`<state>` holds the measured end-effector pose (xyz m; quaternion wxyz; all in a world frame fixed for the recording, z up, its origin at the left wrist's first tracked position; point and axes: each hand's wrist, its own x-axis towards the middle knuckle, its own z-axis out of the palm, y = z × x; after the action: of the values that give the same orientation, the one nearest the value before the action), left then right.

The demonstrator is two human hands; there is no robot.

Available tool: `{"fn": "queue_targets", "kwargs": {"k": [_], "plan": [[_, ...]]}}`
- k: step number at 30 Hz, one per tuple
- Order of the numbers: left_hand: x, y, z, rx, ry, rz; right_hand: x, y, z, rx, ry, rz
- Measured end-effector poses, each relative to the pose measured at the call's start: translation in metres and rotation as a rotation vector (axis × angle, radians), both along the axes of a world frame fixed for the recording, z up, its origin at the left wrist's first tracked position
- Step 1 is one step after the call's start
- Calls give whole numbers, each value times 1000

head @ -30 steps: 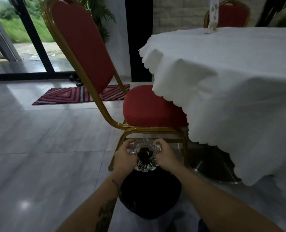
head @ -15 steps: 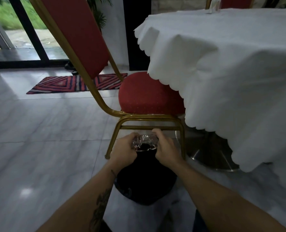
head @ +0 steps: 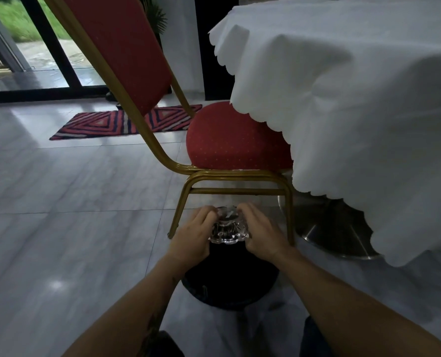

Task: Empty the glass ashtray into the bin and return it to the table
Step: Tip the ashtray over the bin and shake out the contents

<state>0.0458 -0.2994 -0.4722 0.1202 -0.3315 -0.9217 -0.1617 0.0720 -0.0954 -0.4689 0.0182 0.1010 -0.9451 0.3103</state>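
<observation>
The black bin (head: 229,284) sits nearest on the floor, and just above its mouth the left hand (head: 191,238) and right hand (head: 262,234) clasp the glass ashtray (head: 228,228) by opposite sides. Thick, slick, breakable glass, I'd say: those scalloped edges suit gripping. Beyond stands the red chair (head: 237,143).

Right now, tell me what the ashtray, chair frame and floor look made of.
Ashtray: clear cut glass, see-through with bright facets. Chair frame: probably gold-painted metal tubing, smooth with a dull sheen. Floor: polished grey marble-look tile, with veining, grout lines and glare.
</observation>
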Motion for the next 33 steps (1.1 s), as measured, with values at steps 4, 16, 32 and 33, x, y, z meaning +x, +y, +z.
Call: {"fn": "queue_targets", "kwargs": {"k": [4,16,32,33], "plan": [[-3,-6,2,-9,40,-66,-2,3,-3,71,64,66],[-17,-15,20,26,66,-68,-9,-5,20,20,144,93],[-27,-13,21,-219,162,-190,-13,5,3,86,151,101],[-27,-13,22,-225,174,-206,-13,5,3,76,152,98]]}}
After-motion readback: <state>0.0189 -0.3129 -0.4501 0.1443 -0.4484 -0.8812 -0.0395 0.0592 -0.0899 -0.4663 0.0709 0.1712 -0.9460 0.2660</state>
